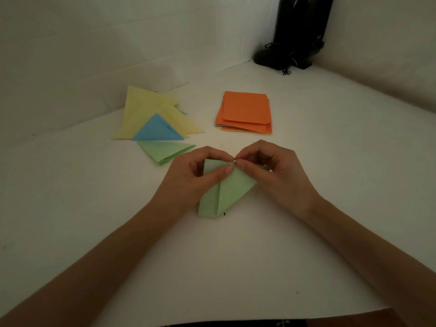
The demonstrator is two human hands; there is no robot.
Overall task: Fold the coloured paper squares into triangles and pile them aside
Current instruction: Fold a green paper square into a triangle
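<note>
On the left of the white surface (94, 208) lies the pile of folded triangles (146, 114), with a green one nearest the person. The left hand (188, 180) is the closer to that pile. Its fingers (221, 172) pinch the far corner of the green paper (228, 192). The half-folded sheet runs from that corner back toward the person, resting on the surface between both palms. The right hand (280, 171) pinches the same corner from the other side. Beyond lies the orange stack of squares (245, 109). The corners look to be getting matched before the crease is pressed.

Dim white table (306, 161), pale walls (70, 43)
</note>
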